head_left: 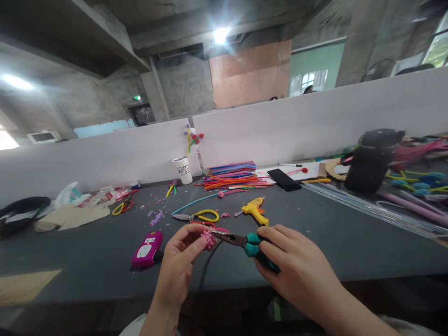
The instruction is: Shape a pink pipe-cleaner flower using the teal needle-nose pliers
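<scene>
Between the thumb and fingers of my left hand (pixel 182 261) is a small pink pipe-cleaner flower (pixel 208 239). My right hand (pixel 294 261) grips needle-nose pliers (pixel 252 244) by their teal and black handles. The jaw tips reach the top of the pink flower; whether they pinch it, I cannot tell. Just beyond my hands lie scissors (pixel 206 215) with yellow and red handles and a yellow glue gun (pixel 256 211). A magenta box-shaped device (pixel 147 248) rests left of my left hand.
Bundled pipe cleaners (pixel 231 177) lie by the white partition (pixel 297 126), near a patterned cup (pixel 182 171) and a black phone (pixel 284 179). A black jug (pixel 371 161) stands at right beside clear sticks (pixel 371 207). Another pair of scissors (pixel 122 207) lies at left among scraps.
</scene>
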The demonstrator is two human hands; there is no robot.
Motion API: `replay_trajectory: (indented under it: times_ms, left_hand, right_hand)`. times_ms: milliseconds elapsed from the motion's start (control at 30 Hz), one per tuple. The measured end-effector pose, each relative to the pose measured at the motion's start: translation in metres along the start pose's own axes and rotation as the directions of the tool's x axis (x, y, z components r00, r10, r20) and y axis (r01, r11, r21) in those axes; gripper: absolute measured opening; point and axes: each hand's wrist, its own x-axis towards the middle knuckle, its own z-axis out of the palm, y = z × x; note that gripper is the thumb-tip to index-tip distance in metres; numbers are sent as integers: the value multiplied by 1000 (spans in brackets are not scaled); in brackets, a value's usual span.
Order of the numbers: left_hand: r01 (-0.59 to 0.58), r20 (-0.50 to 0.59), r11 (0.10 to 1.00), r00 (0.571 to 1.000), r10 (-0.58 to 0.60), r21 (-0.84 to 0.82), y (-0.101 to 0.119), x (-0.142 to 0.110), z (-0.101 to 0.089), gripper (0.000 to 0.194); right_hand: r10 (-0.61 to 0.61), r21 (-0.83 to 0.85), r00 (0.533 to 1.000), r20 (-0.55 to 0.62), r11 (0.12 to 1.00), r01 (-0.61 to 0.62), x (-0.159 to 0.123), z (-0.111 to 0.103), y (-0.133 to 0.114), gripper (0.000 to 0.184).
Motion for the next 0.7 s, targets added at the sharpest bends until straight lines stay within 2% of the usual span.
replay_trajectory:
  times_ms: [467,700]
  left_hand:
    - [-11,-9,997,1000,12,71,-3,-1,1,10]
    - [-6,-6,1000,1000,6,-11,-1,-2,-2,12]
  right_hand:
    - [-79,-197,997,3,977,78,1,1,-6,18]
    - [-68,-115,996,-52,992,61,4,-2,-3,21]
